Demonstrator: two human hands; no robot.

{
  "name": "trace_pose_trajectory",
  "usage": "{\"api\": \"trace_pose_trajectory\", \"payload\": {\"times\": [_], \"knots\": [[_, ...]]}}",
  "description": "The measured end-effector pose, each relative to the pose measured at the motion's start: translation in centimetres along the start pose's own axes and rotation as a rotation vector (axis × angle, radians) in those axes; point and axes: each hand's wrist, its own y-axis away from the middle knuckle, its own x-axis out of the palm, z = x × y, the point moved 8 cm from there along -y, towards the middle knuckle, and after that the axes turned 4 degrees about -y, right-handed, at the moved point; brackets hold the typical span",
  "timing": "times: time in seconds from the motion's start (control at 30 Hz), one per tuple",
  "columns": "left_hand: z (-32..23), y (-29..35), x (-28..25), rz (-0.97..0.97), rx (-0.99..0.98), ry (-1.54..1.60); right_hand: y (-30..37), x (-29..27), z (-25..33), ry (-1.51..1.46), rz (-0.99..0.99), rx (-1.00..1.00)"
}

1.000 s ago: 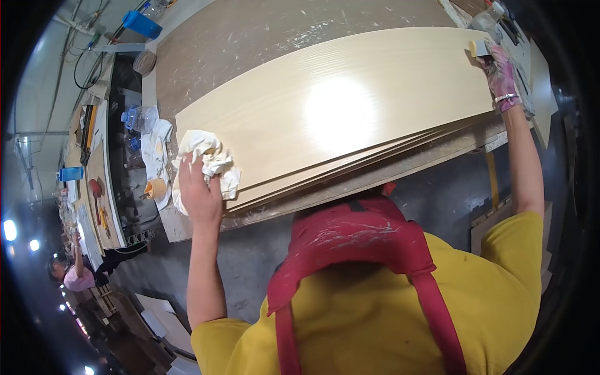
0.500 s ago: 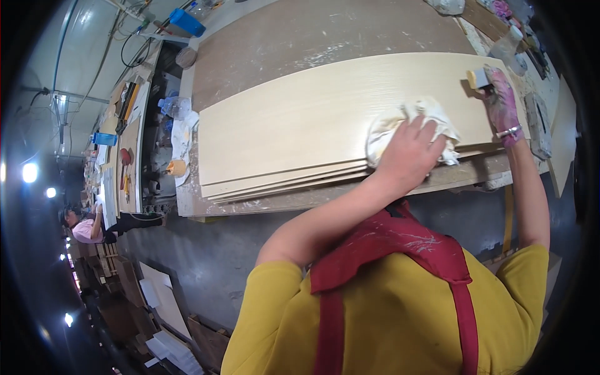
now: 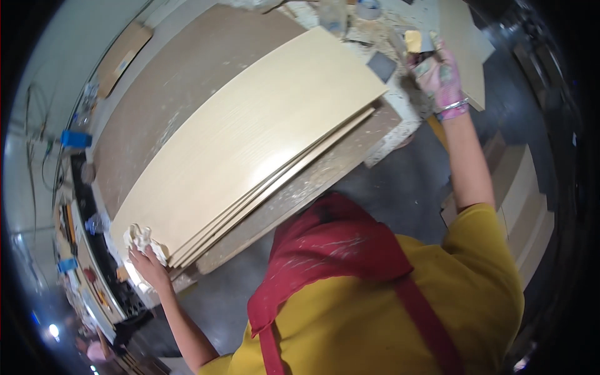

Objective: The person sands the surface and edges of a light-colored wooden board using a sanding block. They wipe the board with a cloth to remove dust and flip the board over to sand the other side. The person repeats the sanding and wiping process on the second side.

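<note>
My left hand (image 3: 149, 265) is closed on a crumpled white cloth (image 3: 141, 239), pressed against the left end of the top cream board (image 3: 250, 131). That board has a fine wood grain and lies on several similar boards, stacked with their near edges slightly staggered. My right hand (image 3: 440, 78), in a stained pink glove with a band at the wrist, grips a small cream-yellow and grey block (image 3: 415, 42). It is beyond the right end of the stack, over the cluttered side of the table; the exact kind of block cannot be made out.
The stack lies on a brown, paint-spattered worktable (image 3: 187, 69). Near its right end are a dark grey square pad (image 3: 381, 66) and a clear plastic bottle (image 3: 333, 17). Pale panels (image 3: 525, 206) stand at the right. A blue container (image 3: 76, 139) is at the far left.
My left hand has carried the cloth from the right part of the board to its left end. The right hand has moved off the board with the block. The whole view has turned.
</note>
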Motion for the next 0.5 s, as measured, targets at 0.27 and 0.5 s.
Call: {"api": "trace_pose_trajectory", "payload": {"times": [0.27,0.5], "knots": [[-34.1,3.9,0.1,0.192,0.986,0.225,1.6,-2.7,-4.7,-0.314,-0.279,0.080],[-56.0,4.6,-0.1,0.267,1.647,0.301,3.5,-0.5,-7.1,-0.669,-0.007,0.147]]}}
